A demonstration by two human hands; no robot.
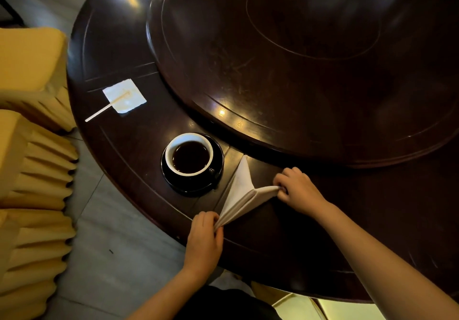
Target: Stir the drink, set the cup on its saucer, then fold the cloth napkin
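A cup [171,146] with a white inside and dark drink stands on its black saucer [218,161] near the table's front edge. Right of it lies the off-white cloth napkin [239,190], folded into a narrow pointed shape with its tip toward the turntable. My left hand [203,237] pinches the napkin's near corner at the table edge. My right hand [299,189] pinches its right corner. The cloth is stretched between both hands. A pale stir stick [99,113] rests far left, its end on a small white paper square [124,96].
A large dark round turntable [298,71] fills the middle of the dark wooden table [124,146]. Yellow-covered chairs [32,170] stand at the left, over a grey tiled floor [124,257]. Another yellow seat [323,307] shows beneath the table's near edge.
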